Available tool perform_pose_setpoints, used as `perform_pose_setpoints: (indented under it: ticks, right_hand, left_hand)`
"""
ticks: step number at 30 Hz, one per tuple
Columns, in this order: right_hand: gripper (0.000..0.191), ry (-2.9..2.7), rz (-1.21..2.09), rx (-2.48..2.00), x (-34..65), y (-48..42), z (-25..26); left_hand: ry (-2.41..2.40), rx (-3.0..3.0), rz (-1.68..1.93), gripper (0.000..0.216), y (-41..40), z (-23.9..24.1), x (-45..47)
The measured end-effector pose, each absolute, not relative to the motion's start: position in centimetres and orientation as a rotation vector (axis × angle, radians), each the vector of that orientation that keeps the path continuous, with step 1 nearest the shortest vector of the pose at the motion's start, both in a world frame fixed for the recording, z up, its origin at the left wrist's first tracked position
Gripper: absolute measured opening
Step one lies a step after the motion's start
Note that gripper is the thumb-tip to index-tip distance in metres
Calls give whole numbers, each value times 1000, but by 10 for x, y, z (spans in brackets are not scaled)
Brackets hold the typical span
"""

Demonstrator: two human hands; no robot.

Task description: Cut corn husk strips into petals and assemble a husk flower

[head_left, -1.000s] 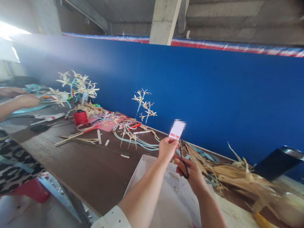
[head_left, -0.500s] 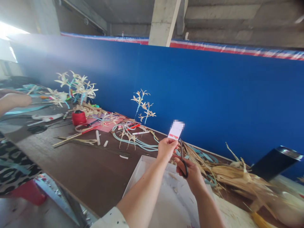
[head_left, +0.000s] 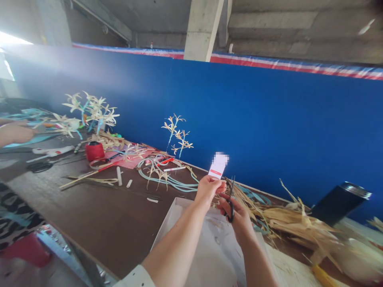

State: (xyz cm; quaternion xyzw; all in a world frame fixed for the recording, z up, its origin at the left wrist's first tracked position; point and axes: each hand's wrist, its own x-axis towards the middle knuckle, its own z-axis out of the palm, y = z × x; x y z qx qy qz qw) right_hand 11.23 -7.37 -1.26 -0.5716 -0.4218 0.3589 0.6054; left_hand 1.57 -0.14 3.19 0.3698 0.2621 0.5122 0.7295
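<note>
My left hand [head_left: 208,190] is closed on the lower edge of a small white card [head_left: 218,166] with a red stripe, held upright above the table. Just to its right, my right hand [head_left: 236,214] grips black scissors [head_left: 230,198] by the handles. The blades point up beside the card. Both hands hover over a white open box [head_left: 185,223] near the table's front edge.
The brown table [head_left: 98,211] carries dried husks [head_left: 287,219], teal strips [head_left: 167,179], a red spool [head_left: 94,151], straw flowers [head_left: 89,113], another pair of scissors [head_left: 38,166] and a dark tumbler [head_left: 341,199]. Another person's hand [head_left: 14,133] works at the far left. A blue wall [head_left: 269,119] stands behind.
The view has shifted slightly right and down, and my hands with the card and scissors have drawn a little closer together. The other person's hand at the left has moved.
</note>
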Motion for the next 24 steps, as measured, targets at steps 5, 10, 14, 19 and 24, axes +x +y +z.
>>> perform_pose_setpoints:
  ticks: [5, 10, 14, 19, 24]
  right_hand:
    - [49, -1018, 850, -1356, 107, -75, -11]
    - [52, -1005, 829, -1352, 107, -73, -10]
    - [53, -989, 825, -1368, 107, -71, -10]
    - [55, -983, 803, -1353, 107, -71, -10]
    - [55, -967, 783, -1342, 109, -71, -11]
  left_hand:
    - [600, 851, 1129, 18, -2, 25, 18]
    - [648, 879, 1073, 29, -4, 21, 22]
    - [671, 876, 1022, 29, -8, 23, 23]
    - [637, 896, 982, 33, -11, 22, 25]
    - [583, 940, 960, 32, -13, 21, 27]
